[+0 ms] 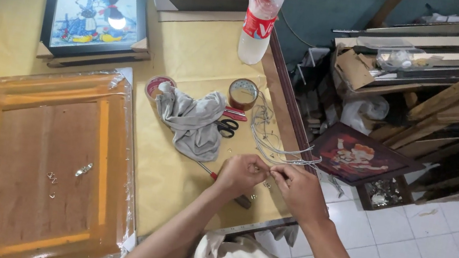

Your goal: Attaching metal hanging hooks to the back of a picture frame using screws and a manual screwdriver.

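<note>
Both forearms come in from the near edge and meet over the right side of the table (pixel 204 52), which is covered in yellowish paper. Left hand (pixel 242 174) and right hand (pixel 298 189) are almost touching, each with its grip pinched shut on the same bit of thin silvery wire (pixel 275 148). That wire loops away from the fingers toward the far side, right along the table's right edge.

Just left of the wire sit black-handled scissors (pixel 227 127), a crumpled grey rag (pixel 194 121) and a roll of brown tape (pixel 243 93). A red-handled screwdriver (pixel 208 171) pokes out near the left wrist. Further left lies a big wooden frame back (pixel 42 162) wrapped in clear plastic, with a few small metal bits resting on it. A plastic bottle (pixel 262 15) stands at the far end, a framed cartoon picture (pixel 95 19) beside it.

My take on doing this bit well: keep both pinches close together so the wire stays taut and doesn't spring loose, and watch that the loose loops don't slide off the right edge or snag the scissors.
</note>
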